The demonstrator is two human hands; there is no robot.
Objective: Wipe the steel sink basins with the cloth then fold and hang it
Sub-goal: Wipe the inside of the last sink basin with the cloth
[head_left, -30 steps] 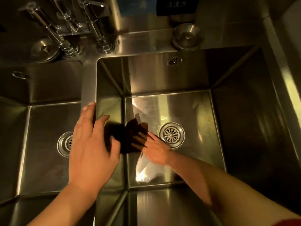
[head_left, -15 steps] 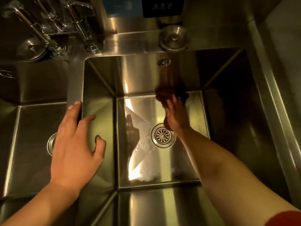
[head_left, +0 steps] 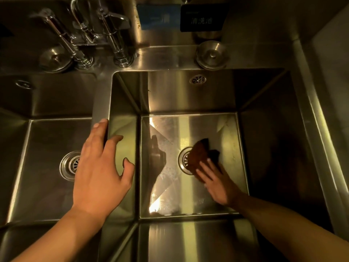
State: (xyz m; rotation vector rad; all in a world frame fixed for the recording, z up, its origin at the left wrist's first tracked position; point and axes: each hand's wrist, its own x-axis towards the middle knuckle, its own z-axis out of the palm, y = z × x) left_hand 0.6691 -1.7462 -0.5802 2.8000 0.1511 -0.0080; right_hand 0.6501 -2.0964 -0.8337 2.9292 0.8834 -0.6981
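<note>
Cloth [head_left: 200, 156] lay on the right basin [head_left: 264, 148] floor, partly over its drain [head_left: 184, 161].
Head view: right hand [head_left: 217, 182] pressed it flat, fingers spread; cloth extended beyond fingertips toward the back wall. Left hand [head_left: 100, 167], open, braced on the divider [head_left: 101, 103].

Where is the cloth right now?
The cloth lies on the floor of the right basin, partly covering its drain, pressed flat under the right hand.
</note>
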